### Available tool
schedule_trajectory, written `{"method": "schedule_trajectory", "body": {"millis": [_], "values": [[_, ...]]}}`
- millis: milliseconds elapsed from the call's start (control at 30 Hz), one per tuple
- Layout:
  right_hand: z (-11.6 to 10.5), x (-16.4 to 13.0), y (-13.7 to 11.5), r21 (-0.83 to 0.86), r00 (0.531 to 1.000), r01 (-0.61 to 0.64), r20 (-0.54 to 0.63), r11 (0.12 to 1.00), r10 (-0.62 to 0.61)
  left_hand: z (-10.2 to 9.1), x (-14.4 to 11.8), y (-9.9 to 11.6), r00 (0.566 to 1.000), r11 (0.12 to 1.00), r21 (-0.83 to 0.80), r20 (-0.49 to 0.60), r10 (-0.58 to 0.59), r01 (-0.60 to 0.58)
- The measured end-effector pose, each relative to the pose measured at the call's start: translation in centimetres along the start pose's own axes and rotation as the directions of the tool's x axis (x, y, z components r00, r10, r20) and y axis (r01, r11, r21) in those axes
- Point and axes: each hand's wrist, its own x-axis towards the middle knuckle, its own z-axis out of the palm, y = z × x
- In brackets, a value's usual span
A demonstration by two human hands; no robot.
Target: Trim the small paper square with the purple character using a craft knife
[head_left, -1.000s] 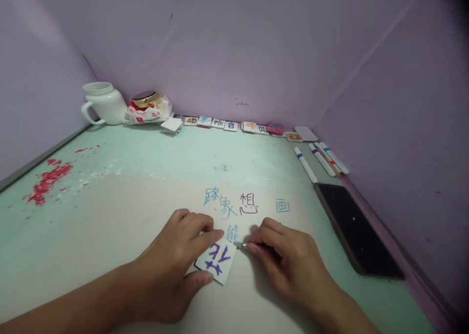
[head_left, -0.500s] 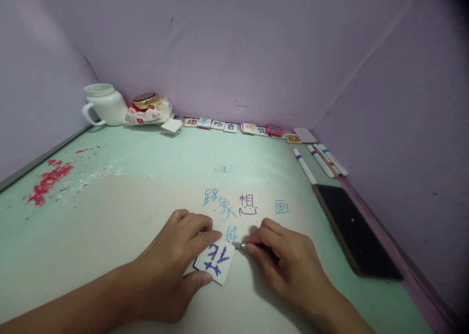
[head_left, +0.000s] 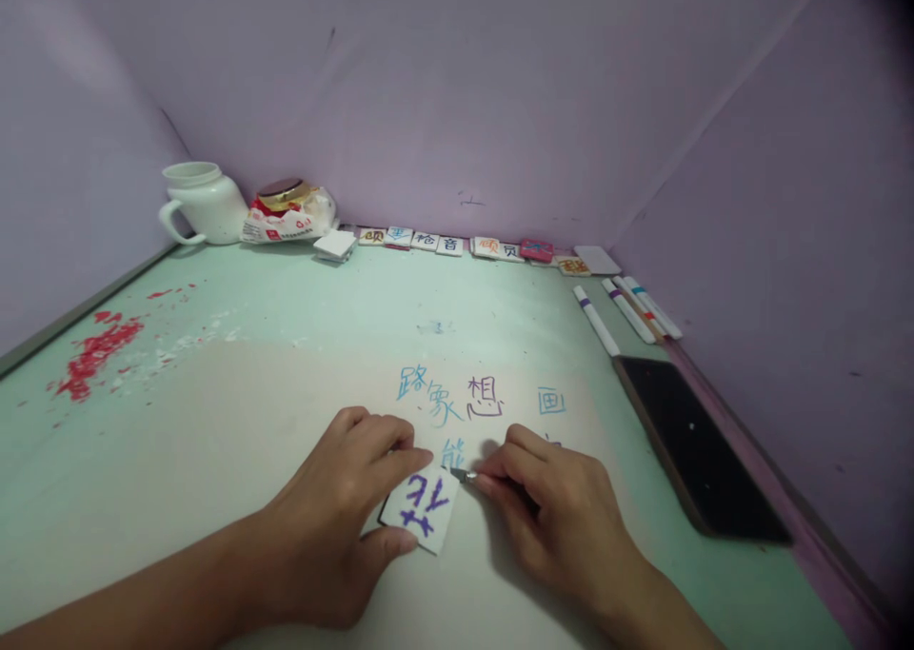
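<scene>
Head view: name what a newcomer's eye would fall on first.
Front and centre, the left hand grips a square white tile marked in bold purple, while the right hand holds a silver metal-tipped tool by its corner. At far left, bright red flecks stand out against the pale green tabletop.

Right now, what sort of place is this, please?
Probably a craft or writing desk: a pale green tabletop, white cylindrical markers with coloured bands, and a white square tile bearing a purple character suggest this.

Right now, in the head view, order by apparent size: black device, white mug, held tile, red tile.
Black device
White mug and held tile: too alike to rank; left hand partly covers tile
Red tile
</scene>
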Motion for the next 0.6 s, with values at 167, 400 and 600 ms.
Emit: {"method": "schedule_trajectory", "body": {"millis": [167, 400, 600], "values": [[-0.4, 0.26, -0.07, 0.011, 0.999, -0.013, 0.053, 1.0, 0.012, -0.13, 0.13, 0.03, 1.0, 1.0, 0.013, 0.013, -0.008, 0.007], [-0.82, 0.51, -0.09, 0.041, 0.994, -0.031, 0.105, 0.999, 0.027, -0.16, 0.1, -0.06, 1.0, 1.0, 0.028, 0.007, 0.009, -0.009], [-0.93, 0.41, -0.13, 0.045, 0.993, -0.023, 0.115, 0.999, 0.017, -0.21, 0.14, -0.02, 1.0, 1.0, 0.027, 0.011, 0.002, -0.002]]}}
